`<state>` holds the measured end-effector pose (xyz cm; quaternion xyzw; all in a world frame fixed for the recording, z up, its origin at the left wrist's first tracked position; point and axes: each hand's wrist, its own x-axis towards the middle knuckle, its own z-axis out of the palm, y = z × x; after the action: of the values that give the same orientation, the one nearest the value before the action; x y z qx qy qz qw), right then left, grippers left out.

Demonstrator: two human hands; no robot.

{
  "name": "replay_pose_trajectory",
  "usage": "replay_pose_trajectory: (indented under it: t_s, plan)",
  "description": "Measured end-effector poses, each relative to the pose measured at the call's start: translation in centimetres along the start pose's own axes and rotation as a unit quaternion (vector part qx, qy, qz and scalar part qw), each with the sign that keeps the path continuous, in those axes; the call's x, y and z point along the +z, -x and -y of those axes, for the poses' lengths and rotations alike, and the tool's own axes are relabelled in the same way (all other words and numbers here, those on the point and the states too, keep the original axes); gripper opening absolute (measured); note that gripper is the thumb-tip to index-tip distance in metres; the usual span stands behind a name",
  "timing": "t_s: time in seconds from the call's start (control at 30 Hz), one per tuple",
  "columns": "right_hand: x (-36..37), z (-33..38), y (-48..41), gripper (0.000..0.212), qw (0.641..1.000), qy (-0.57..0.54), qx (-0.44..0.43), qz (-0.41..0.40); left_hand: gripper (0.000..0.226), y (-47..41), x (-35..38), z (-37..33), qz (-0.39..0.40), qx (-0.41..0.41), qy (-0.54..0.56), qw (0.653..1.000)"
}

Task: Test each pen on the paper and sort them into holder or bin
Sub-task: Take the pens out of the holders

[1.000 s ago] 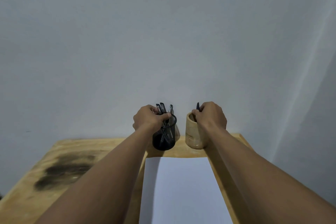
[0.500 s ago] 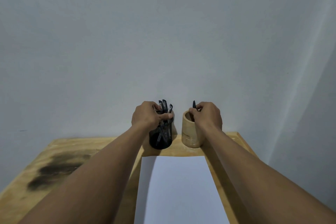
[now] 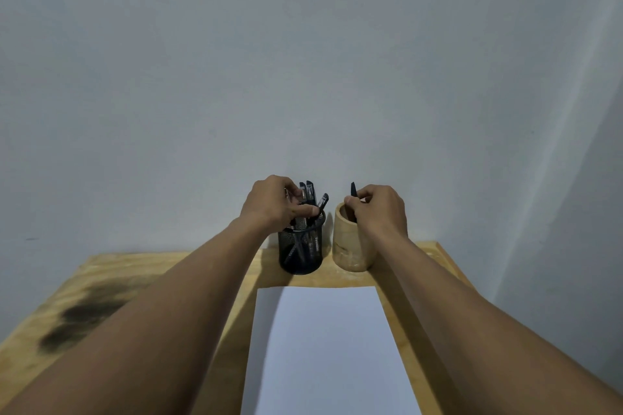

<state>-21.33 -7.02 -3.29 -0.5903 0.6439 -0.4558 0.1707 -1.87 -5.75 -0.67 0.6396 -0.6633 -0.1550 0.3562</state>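
Pens (image 3: 308, 199) stand bunched in the mesh cup (image 3: 301, 251), left hand (image 3: 274, 204) pinching among them; right of it, the right hand (image 3: 379, 209) pinches one pen (image 3: 353, 190) inside the wooden cup (image 3: 350, 251).

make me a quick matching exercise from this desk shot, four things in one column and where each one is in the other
Things:
1. black mesh cup
2. wooden cup
3. sheet of paper
4. dark stain

Places:
A. flat on the desk, nearest the camera
B. under the right hand
C. left part of the desk
D. under the left hand, full of pens

Pairs: 1-D, 2-B, 3-A, 4-C
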Motion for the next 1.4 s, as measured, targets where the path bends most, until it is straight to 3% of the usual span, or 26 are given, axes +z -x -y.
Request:
replay_pose_trajectory:
  t_s: [0.3,0.53,0.87,1.4]
  plan:
    - [-0.6,0.1,0.5,0.017,0.999,-0.04,0.006,0.006,0.051,0.0,0.8,-1.3,0.013,0.032,-0.039,0.999]
    - [-1.1,-0.2,0.6,0.016,0.998,-0.063,0.005,0.023,0.033,0.0,1.6,-1.4,-0.009,0.029,-0.043,0.999]
    - [-1.6,-0.4,0.7,0.017,0.997,-0.071,0.0,0.034,0.022,-0.4,1.1,-1.2,0.016,0.038,-0.138,0.99]
    - [-2.1,-0.2,0.8,0.016,0.997,-0.074,-0.002,0.038,0.029,0.6,1.1,-0.6,-0.04,0.059,-0.148,0.986]
